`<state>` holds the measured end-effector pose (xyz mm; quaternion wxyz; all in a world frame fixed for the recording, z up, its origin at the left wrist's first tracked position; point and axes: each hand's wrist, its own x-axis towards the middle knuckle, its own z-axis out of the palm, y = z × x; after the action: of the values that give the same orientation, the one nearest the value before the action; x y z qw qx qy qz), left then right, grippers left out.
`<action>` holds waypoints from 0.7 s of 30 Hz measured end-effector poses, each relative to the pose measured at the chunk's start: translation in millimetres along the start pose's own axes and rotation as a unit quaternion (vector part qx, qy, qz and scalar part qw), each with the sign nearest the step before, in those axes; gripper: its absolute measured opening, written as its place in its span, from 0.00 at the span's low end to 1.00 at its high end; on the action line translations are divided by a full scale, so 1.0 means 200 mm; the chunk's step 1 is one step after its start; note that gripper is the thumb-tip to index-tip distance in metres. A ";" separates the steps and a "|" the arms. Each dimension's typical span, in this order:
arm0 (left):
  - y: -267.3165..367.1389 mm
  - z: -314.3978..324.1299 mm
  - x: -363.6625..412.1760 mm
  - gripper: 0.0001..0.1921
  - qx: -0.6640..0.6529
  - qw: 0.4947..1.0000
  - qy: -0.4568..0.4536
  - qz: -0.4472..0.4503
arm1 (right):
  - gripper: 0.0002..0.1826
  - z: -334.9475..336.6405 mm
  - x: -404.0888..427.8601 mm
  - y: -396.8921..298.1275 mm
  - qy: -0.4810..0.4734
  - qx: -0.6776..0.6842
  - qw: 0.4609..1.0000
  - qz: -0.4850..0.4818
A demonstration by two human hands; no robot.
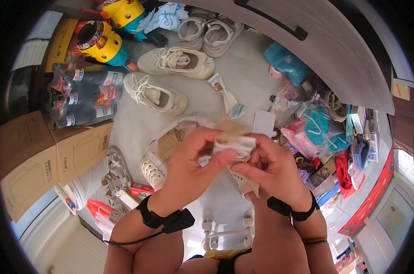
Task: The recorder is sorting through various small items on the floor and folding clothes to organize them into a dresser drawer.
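Between my two hands is a small bunched piece of white fabric [239,145], blurred and folded over, so I cannot tell whether it is a sock. My left hand [195,162] pinches its left side between thumb and fingers. The fingers of my right hand [275,166] grip its right edge. A beige flap [231,126] shows just beyond the fabric, partly hidden by it. Farther out on the floor lies a single white sock [228,99] with a printed cuff and a light blue toe. Under my left hand is a pale-rimmed container with brown paper [171,144] in it.
Cream lace-up sneakers [155,94] stand ahead on the grey floor [248,78]. On the left are bottles in shrink wrap [87,96] and a Midea kettle carton [83,147]. Plastic-bagged goods [316,126] pile up at right, below a grey drawer front [316,51].
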<state>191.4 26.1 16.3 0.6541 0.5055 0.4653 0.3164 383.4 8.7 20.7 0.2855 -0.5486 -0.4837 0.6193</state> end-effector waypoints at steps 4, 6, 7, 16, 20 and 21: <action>-0.01 -0.02 0.00 0.19 -0.225 0.962 0.110 -0.110 | 0.20 0.08 0.04 0.12 -0.030 0.110 0.992 0.060; 0.00 -0.02 0.00 0.20 -0.232 0.961 0.117 -0.098 | 0.18 0.10 0.03 0.10 -0.023 0.138 0.989 0.043; 0.00 -0.02 0.00 0.21 -0.237 0.960 0.122 -0.087 | 0.17 0.11 0.03 0.08 -0.014 0.168 0.985 0.026; -0.04 -0.11 -0.02 0.16 -0.112 0.984 0.133 -0.025 | 0.06 0.09 0.04 0.10 -0.004 0.167 0.969 0.181; -0.08 -0.19 -0.01 0.12 -0.145 0.966 0.205 -0.064 | 0.04 -0.06 -0.02 0.17 0.066 0.163 0.980 0.090; -0.09 -0.20 0.00 0.12 -0.156 0.959 0.219 -0.090 | 0.04 -0.12 -0.05 0.16 0.113 0.153 0.979 0.077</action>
<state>153.9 36.1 -2.4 0.6325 0.2713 0.5859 0.4278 414.7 -4.4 -2.9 0.3700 -0.6005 -0.3038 0.6405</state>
